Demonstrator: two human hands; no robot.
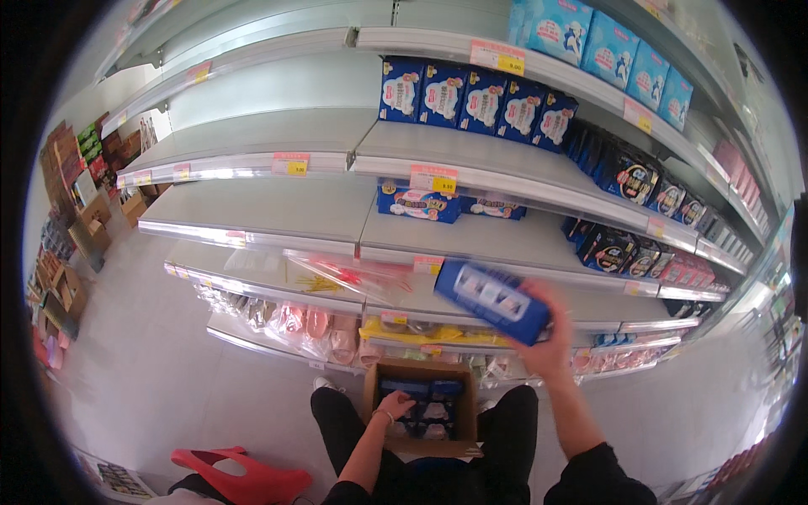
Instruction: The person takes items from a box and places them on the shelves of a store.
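Note:
My right hand [549, 330] holds up a dark blue pack [492, 300], tilted and slightly blurred, in front of the lower shelves. Between my knees stands an open cardboard box [467, 370] filled with several more blue packs [435, 411]. My left hand [396, 404] reaches into that box with its fingers bent against a blue pack at the left; part of the grip is hidden. On the shelf level with the held pack's far side lie blue packs [417, 202] on their sides, and above them a row of upright blue packs [484, 99].
Shelving [269, 135] spans the view ahead. Black packs [627, 172] line its right part, light blue packs [551, 32] its top. Plastic-wrapped pink slippers [316, 324] fill the bottom left. A red stool-like object [244, 475] is at my lower left; cartons [88, 223] stand far left.

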